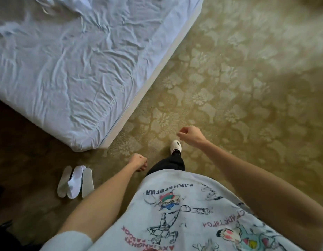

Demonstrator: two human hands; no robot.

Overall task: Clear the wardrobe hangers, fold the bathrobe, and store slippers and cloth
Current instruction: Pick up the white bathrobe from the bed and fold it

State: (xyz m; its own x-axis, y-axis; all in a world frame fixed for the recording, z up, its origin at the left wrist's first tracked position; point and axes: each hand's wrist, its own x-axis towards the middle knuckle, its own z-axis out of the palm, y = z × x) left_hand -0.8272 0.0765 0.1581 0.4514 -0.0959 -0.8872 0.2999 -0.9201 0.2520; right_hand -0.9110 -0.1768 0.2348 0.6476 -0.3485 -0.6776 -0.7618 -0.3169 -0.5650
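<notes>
With the fingers of both hands loosely curled and gripping nothing, a person is walking over a patterned carpet [229,87], the left hand [138,161] hanging low in the lower middle of the frame and the right hand [190,134] swinging just above and to the right of it. One white shoe [176,144] is stepping forward between the two hands. The white slippers [75,181], the task's thing in view, are lying in a loose overlapping heap on the floor at lower left, just beside the left hand's line and near the corner of the bed [66,69], whose rumpled sheet is filling the upper left. No bathrobe, hangers or wardrobe are showing. The risk from here looks simple: the stride is carrying the body past the slippers, so they may be stepped over, kicked under the bed corner or left behind, and since they are overlapping, a one-handed grab could be lifting only part of the heap.
</notes>
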